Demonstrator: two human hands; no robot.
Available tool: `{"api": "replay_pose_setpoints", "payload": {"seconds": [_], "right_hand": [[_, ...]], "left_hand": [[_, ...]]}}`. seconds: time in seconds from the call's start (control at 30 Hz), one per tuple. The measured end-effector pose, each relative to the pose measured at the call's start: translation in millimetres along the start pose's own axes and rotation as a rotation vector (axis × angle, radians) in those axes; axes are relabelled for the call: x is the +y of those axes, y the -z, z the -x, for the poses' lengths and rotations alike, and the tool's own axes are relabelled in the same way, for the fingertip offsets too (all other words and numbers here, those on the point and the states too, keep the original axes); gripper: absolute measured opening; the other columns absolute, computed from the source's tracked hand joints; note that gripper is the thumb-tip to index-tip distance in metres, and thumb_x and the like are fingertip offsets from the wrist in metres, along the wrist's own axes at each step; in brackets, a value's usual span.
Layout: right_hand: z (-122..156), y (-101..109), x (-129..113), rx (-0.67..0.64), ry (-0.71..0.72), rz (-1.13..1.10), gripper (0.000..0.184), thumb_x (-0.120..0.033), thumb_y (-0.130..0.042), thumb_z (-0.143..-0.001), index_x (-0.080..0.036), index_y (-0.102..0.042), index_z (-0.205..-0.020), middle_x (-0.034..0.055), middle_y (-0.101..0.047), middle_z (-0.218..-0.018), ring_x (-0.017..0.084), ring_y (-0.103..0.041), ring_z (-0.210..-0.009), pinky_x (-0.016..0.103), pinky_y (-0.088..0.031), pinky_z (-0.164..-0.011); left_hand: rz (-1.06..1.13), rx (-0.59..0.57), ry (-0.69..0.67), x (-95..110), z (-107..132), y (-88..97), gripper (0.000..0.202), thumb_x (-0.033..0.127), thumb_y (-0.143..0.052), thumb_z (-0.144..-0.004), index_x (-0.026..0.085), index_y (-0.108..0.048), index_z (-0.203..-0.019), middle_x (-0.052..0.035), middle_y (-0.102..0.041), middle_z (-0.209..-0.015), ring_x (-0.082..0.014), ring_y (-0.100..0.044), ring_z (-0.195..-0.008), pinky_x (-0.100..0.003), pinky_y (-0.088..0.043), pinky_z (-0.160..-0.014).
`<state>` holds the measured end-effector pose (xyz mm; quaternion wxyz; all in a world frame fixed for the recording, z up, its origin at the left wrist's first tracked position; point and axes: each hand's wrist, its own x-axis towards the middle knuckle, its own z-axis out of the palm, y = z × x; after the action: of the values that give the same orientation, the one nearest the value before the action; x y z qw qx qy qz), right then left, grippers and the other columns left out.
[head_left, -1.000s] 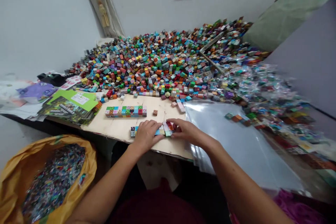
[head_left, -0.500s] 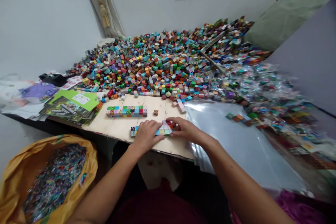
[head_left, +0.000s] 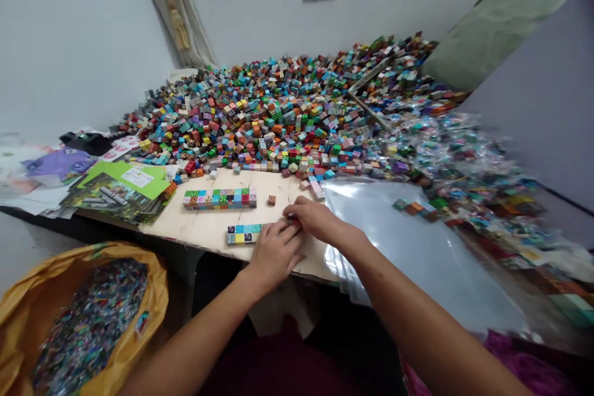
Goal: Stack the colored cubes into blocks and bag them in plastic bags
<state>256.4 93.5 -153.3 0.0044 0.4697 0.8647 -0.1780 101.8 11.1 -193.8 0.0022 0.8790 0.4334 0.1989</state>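
- Left hand [head_left: 278, 250] laid over the right part of the front block [head_left: 244, 234], fingers bent across the top; whether gripping or only steadying, hard to say.
- Right hand [head_left: 304, 216] at the block's right end, thumb and fingertips drawn together; exact hold hidden.
- Front block flat on the worktop [head_left: 204, 226], cube faces clearly visible only left of the left hand.
- Done, by the look of it: back block [head_left: 220, 199], lined up straight, beyond and left of the left hand, touched by neither hand.
- Probably unfinished: front block, too covered at the hands for a count.
- Loose cube [head_left: 271, 200] just beyond the left hand, near the right fingertips, apart from both blocks.
- Beyond both hands, a great pile [head_left: 260, 105] of cubes.
- Right of the right hand, plastic sheets [head_left: 394, 247], then clear bags [head_left: 445, 154] farther out.
- Well left of the left hand, cards [head_left: 120, 189]; nearer and lower, a yellow sack [head_left: 158, 278].
- Possible hindrance: loose cube and sheet edges, both close to the right hand.
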Motion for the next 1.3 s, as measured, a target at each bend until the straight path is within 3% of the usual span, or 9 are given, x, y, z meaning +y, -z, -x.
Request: {"api": "replay_pose_setpoints", "payload": {"seconds": [0.1, 0.17, 0.33, 0.47, 0.63, 0.83, 1.0, 1.17, 1.3], "right_hand": [[12.6, -0.5, 12.6, 0.062, -0.143, -0.012, 0.034, -0.017, -0.044, -0.091, -0.019, -0.062, -0.120, 0.0134, -0.059, -0.109, 0.023, -0.060, -0.095, 0.027, -0.043, -0.078], [23.2, -1.5, 18.3, 0.033, -0.176, -0.068, 0.036, -0.017, -0.043, -0.091, -0.016, -0.060, -0.122, 0.0147, -0.061, -0.111, 0.024, -0.060, -0.099, 0.028, -0.043, -0.082], [41.1, -8.8, 18.1, -0.009, -0.118, -0.325, 0.041, -0.009, -0.044, -0.084, -0.015, -0.058, -0.122, 0.0101, -0.065, -0.108, 0.021, -0.060, -0.100, 0.028, -0.044, -0.087], [49.5, -14.8, 21.7, 0.023, -0.120, -0.480, 0.051, -0.017, -0.052, -0.082, -0.016, -0.047, -0.132, 0.0091, -0.060, -0.108, 0.018, -0.061, -0.085, 0.029, -0.048, -0.079], [52.4, -15.5, 20.7, -0.010, -0.049, -0.352, 0.066, -0.010, -0.062, -0.070, -0.023, -0.048, -0.133, 0.0088, -0.049, -0.116, 0.016, -0.058, -0.081, 0.027, -0.047, -0.075], [41.1, -13.3, 21.2, 0.012, -0.031, -0.295, 0.045, -0.014, -0.064, -0.073, -0.025, -0.057, -0.116, 0.0051, -0.052, -0.102, 0.018, -0.056, -0.085, 0.027, -0.045, -0.076], [38.7, -13.5, 21.3, 0.017, -0.028, -0.339, 0.045, -0.012, -0.067, -0.072, -0.022, -0.058, -0.115, 0.0054, -0.052, -0.102, 0.018, -0.055, -0.084, 0.027, -0.045, -0.076], [36.8, -13.5, 16.1, 0.021, -0.025, -0.346, 0.041, -0.012, -0.066, -0.071, -0.019, -0.058, -0.111, 0.0061, -0.053, -0.104, 0.018, -0.055, -0.085, 0.028, -0.045, -0.078], [33.8, -15.6, 17.1, 0.030, -0.001, -0.356, 0.036, -0.014, -0.063, -0.070, -0.019, -0.059, -0.106, 0.0059, -0.054, -0.102, 0.019, -0.055, -0.086, 0.030, -0.045, -0.079]], "left_hand": [[0.021, -0.008, 0.010, -0.9, -0.4, 2.0, 0.043, 0.037, -0.062, -0.084, 0.022, -0.052, -0.123, -0.0014, -0.056, -0.132, -0.0246, -0.047, -0.112, -0.041, -0.038, -0.093], [0.029, -0.013, 0.015, -1.3, -0.7, 3.0, 0.041, 0.035, -0.063, -0.084, 0.022, -0.053, -0.122, -0.0009, -0.057, -0.131, -0.0245, -0.047, -0.112, -0.041, -0.039, -0.092], [0.045, -0.008, 0.033, -1.6, -1.6, 1.7, 0.044, 0.031, -0.063, -0.084, 0.022, -0.051, -0.125, -0.0028, -0.058, -0.130, -0.0246, -0.048, -0.112, -0.041, -0.039, -0.092], [0.075, -0.020, 0.028, -5.3, 1.4, 5.7, 0.042, 0.028, -0.062, -0.084, 0.022, -0.052, -0.125, -0.0043, -0.058, -0.130, -0.0243, -0.048, -0.115, -0.041, -0.039, -0.094], [0.036, 0.033, 0.179, -25.5, 19.5, 17.6, 0.047, 0.032, -0.065, -0.082, 0.023, -0.053, -0.127, -0.0079, -0.057, -0.129, -0.0291, -0.046, -0.120, -0.047, -0.036, -0.098], [0.031, 0.067, 0.334, -55.4, 55.4, 33.6, 0.055, 0.040, -0.067, -0.078, 0.024, -0.052, -0.128, -0.0093, -0.055, -0.131, -0.0308, -0.047, -0.120, -0.048, -0.038, -0.098], [0.135, 0.071, 0.419, -77.2, 79.6, 40.5, 0.063, 0.038, -0.068, -0.077, 0.023, -0.046, -0.134, -0.0106, -0.052, -0.134, -0.0292, -0.049, -0.120, -0.047, -0.041, -0.099], [0.307, 0.033, 0.447, -94.7, 83.4, 44.4, 0.050, 0.029, -0.063, -0.080, 0.020, -0.052, -0.128, -0.0100, -0.058, -0.127, -0.0257, -0.053, -0.116, -0.043, -0.043, -0.100], [0.398, -0.006, 0.474, -97.4, 76.8, 50.4, 0.041, 0.024, -0.063, -0.079, 0.020, -0.058, -0.119, -0.0079, -0.062, -0.117, -0.0230, -0.057, -0.110, -0.039, -0.045, -0.097]]}}
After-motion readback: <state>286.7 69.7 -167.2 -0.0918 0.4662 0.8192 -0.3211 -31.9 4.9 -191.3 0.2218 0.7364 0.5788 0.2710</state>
